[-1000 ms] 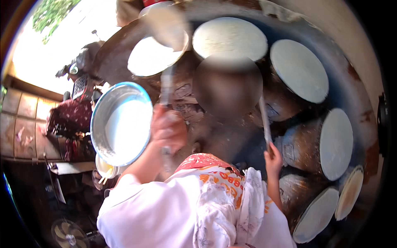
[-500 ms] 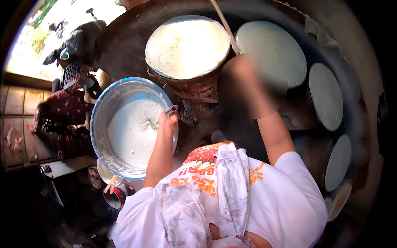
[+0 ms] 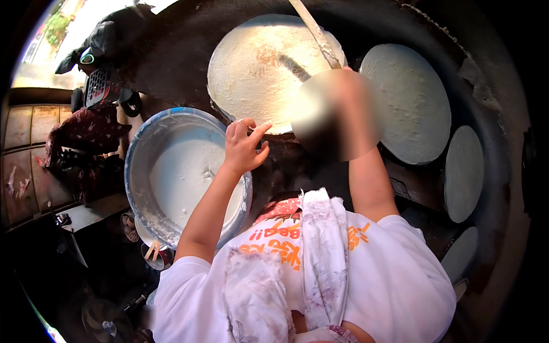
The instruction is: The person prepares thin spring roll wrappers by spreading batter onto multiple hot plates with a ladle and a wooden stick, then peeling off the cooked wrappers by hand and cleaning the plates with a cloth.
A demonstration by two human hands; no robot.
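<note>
A large pale, round flatbread (image 3: 257,74) lies on its round cooking plate ahead of me, browned in spots. At its near edge my left hand (image 3: 246,146) is open, with fingers apart and the index fingertip at the rim. My right hand (image 3: 347,94) is closed round a long, flat, light stick (image 3: 317,34) that slants over the flatbread's right side and casts a shadow on it. A round blurred patch hides much of that hand and the stick's lower end. Below and left of my left hand stands a blue tub (image 3: 132,177) of white batter (image 3: 183,171).
More pale rounds curve down the right side: a large one (image 3: 406,106), a narrower-looking one (image 3: 464,174) and another (image 3: 460,251) lower down. A dark rim (image 3: 492,103) bounds them. A red crate (image 3: 100,86) and a small fan (image 3: 103,320) are at left.
My left hand has left the grey handle at the tub's rim and moved up and right to the flatbread's edge. The rounds have shifted clockwise; the stick now leans over the front one.
</note>
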